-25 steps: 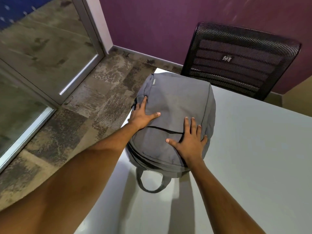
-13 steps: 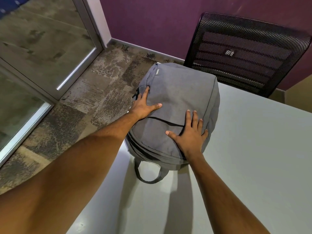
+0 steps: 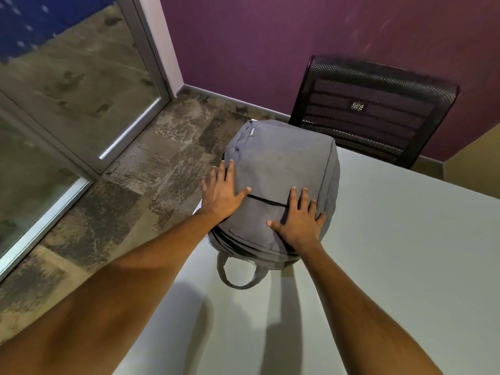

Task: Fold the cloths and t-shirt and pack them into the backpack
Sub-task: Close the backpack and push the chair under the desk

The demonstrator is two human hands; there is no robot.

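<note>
A grey backpack [image 3: 284, 158] lies flat on the white table [image 3: 392, 253] at its far left corner, its carry loop pointing toward me and its zips closed. My left hand [image 3: 220, 193] rests flat on the bag's left side, fingers spread. On the bag's near right part lies my right hand [image 3: 300, 220], palm down with fingers apart. Neither hand grips anything. No cloths or t-shirt are visible.
A black mesh chair [image 3: 370, 109] stands behind the table against a purple wall. Patterned carpet [image 3: 135, 185] lies to the left, beside a glass door [image 3: 67, 90]. The table's left edge runs just under the backpack.
My left hand has slid slightly further left, toward the bag's edge. The camera view has tilted so the bag sits lower in frame. My right hand stays pressed in place.
</note>
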